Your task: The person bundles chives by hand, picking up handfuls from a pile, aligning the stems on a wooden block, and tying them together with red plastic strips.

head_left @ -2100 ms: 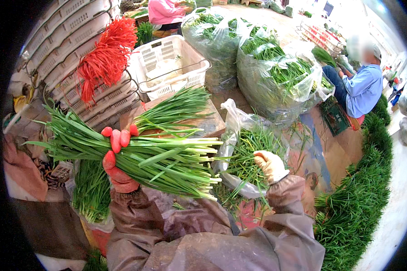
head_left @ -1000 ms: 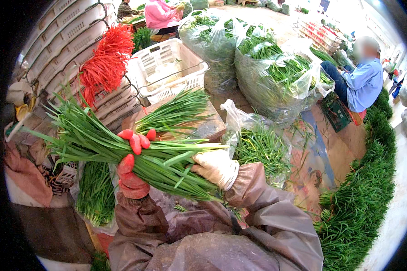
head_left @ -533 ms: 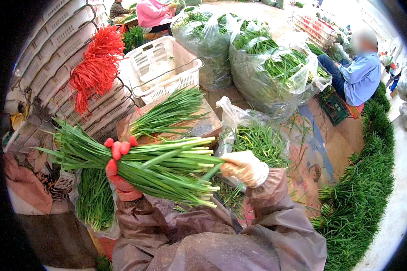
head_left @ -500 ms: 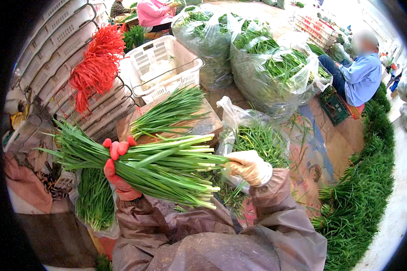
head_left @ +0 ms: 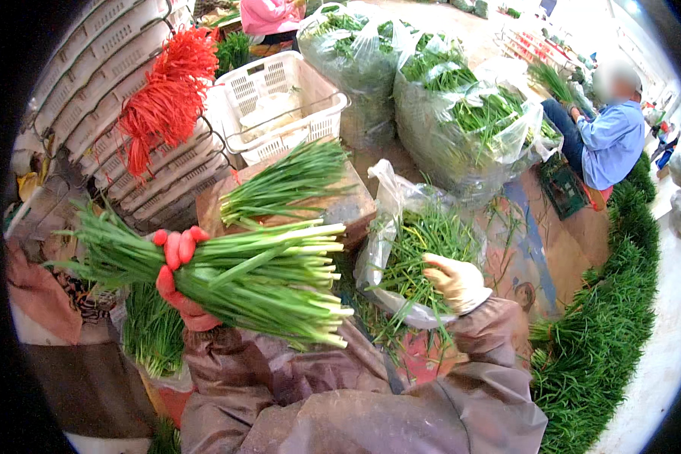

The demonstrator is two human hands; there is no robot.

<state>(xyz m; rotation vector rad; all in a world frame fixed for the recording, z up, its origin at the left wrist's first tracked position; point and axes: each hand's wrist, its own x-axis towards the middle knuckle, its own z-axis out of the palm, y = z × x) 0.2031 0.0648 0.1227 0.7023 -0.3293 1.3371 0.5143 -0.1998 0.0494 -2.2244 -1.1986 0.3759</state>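
Note:
My left hand [head_left: 175, 280], in a red rubber glove, grips a thick bunch of green onions [head_left: 257, 280] lying sideways, pale cut ends to the right. Wearing a pale glove, my right hand [head_left: 455, 282] reaches into an open clear plastic bag [head_left: 386, 197] of loose green onions [head_left: 420, 242], its fingers curled among the stalks. Whether it holds any stalks I cannot tell. A second bunch of green onions [head_left: 287, 181] lies on a brown board [head_left: 356, 208] just beyond the held bunch.
A tuft of red ties [head_left: 166, 98] hangs on stacked pale crates [head_left: 91, 76] at left. A white basket [head_left: 280, 106] and big plastic bags of greens [head_left: 461, 113] stand behind. A seated person in blue [head_left: 609, 140] works at right. Green onions line the floor [head_left: 605, 340] at right.
My right hand left the cut ends of the held bunch and moved right into the plastic bag. The bunch stays in my left hand, slightly lower.

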